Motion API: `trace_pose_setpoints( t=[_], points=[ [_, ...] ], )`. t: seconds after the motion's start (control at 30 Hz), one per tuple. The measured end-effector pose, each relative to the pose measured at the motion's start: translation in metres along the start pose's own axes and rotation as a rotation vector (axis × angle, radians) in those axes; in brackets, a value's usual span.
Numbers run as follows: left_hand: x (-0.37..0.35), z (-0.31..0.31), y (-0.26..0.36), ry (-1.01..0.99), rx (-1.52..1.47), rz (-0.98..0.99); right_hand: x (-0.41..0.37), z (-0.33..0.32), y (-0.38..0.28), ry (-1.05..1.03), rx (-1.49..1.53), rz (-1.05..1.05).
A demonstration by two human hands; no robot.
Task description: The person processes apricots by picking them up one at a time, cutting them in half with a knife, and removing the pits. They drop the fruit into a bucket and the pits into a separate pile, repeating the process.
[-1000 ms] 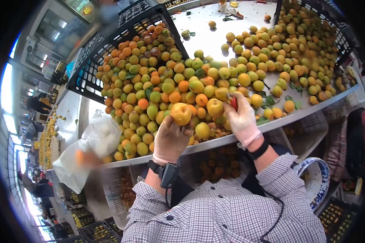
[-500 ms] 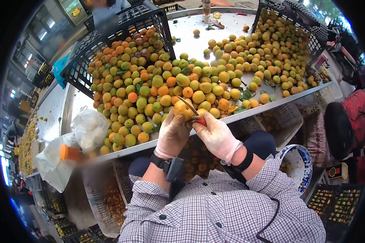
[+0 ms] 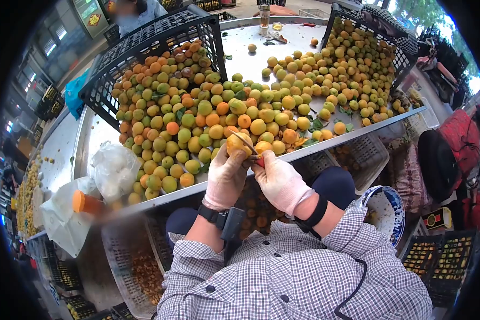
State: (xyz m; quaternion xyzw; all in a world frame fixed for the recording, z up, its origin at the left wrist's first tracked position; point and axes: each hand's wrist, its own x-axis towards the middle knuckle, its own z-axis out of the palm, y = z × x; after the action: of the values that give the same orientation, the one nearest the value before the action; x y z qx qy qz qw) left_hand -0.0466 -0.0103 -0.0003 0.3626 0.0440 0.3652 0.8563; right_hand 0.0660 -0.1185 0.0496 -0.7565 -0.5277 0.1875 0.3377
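In a light glove, my left hand (image 3: 224, 180) pinches a yellow apricot (image 3: 237, 146) over the front edge of the metal table. My right hand (image 3: 284, 184), also gloved, is closed round the red handle of a small knife (image 3: 260, 161). The knife's curved blade lies across the apricot's upper side, its tip pointing up and left. Just beyond both hands spreads a large heap of green, yellow and orange apricots (image 3: 205, 107).
Black plastic crates, one at left (image 3: 218, 45) and one at right (image 3: 408, 66), lie tipped with fruit spilling out. Clear plastic bags (image 3: 114, 165) and an orange cup (image 3: 88, 202) sit at the left edge. Below are a pale crate (image 3: 114, 256) and a blue-white basin (image 3: 399, 213).
The view has shifted slightly, moving the scene a little left. Both hands keep their grip on the apricot and knife, with the blade still against the fruit.
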Motion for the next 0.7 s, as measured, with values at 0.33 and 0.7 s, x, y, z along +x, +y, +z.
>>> trace_pose_setpoints(
  t=[0.33,0.7],
  points=[
    [-0.007,0.019,0.028,0.131,0.449,-0.070,-0.003,-0.002,0.014,-0.138,-0.129,0.053],
    [-0.010,0.023,0.007,0.195,0.421,0.035,-0.016,-0.005,0.014,0.018,-0.042,-0.085]
  ],
)
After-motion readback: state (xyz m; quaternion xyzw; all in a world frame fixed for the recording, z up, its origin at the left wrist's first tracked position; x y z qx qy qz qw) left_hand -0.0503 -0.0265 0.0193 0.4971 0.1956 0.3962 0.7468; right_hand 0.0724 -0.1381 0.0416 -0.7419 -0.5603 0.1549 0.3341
